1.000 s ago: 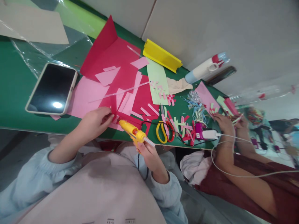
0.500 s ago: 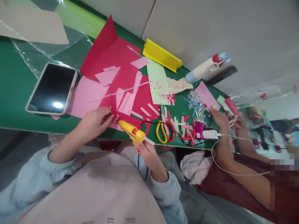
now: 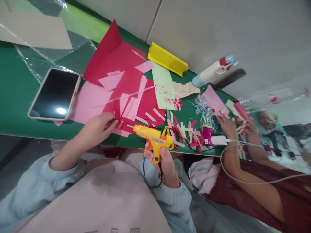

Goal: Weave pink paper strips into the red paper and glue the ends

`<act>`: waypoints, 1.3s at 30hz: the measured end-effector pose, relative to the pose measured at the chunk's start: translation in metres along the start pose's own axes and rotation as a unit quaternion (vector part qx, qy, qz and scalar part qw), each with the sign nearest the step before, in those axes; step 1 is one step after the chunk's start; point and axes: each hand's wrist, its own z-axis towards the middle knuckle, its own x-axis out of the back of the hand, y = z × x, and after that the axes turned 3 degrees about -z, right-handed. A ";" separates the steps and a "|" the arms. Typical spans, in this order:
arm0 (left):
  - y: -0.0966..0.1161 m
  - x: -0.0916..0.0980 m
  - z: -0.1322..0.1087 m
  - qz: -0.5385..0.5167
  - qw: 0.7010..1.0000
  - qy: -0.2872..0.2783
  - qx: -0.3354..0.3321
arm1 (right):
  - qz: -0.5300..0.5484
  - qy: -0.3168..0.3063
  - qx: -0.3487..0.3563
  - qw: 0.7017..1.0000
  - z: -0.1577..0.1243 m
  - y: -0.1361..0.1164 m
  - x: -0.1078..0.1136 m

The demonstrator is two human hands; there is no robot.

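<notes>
Between the fingertips of my left hand (image 3: 100, 127) is a dark red paper strip (image 3: 117, 110), upright over the near edge of the papers. My right hand (image 3: 163, 159) is wrapped round the handle of a yellow glue gun (image 3: 153, 137). The gun's metal tip points left, a little short of my left fingertips, and a clear glue stick (image 3: 179, 144) sticks out of its back. Red paper (image 3: 130, 60) and pink paper (image 3: 91, 98) lie beyond my hands, with cut pink strips on top. Scissors (image 3: 177, 132) lie partly hidden behind the gun.
A phone (image 3: 54, 94) lies at the left. Farther back are a yellow tray-like piece (image 3: 168, 60) and a bottle (image 3: 213, 72). Paper strips and a purple adapter (image 3: 209, 138) lie at the right, beside another person's hands (image 3: 228, 126) and a white cable.
My right hand has moved right and turned the glue gun side-on, drawing its tip away from my left fingers. My left hand keeps its pinch in nearly the same place.
</notes>
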 end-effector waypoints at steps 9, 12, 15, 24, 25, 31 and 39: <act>-0.005 -0.002 -0.001 -0.001 0.999 -0.010 -0.040 | -0.009 0.021 0.010 1.000 -0.011 -0.014 -0.001; -0.007 -0.003 -0.003 -0.012 0.998 -0.016 -0.063 | 0.003 0.020 0.012 1.000 -0.013 -0.015 -0.001; -0.010 -0.003 -0.005 -0.012 0.997 -0.017 -0.078 | 0.015 0.011 0.016 1.000 -0.014 -0.015 -0.002; -0.017 -0.006 -0.011 0.073 0.988 0.010 -0.132 | 0.028 -0.051 0.018 0.998 -0.011 -0.012 0.001; -0.017 -0.007 -0.012 0.083 0.987 0.011 -0.140 | 0.029 -0.056 0.025 0.998 -0.010 -0.012 0.002; -0.018 -0.010 -0.015 0.112 0.979 0.005 -0.171 | 0.031 -0.064 0.035 0.997 -0.009 -0.011 0.003; -0.019 -0.013 -0.016 0.180 0.956 0.029 -0.228 | 0.076 -0.044 0.022 0.996 -0.008 -0.012 -0.001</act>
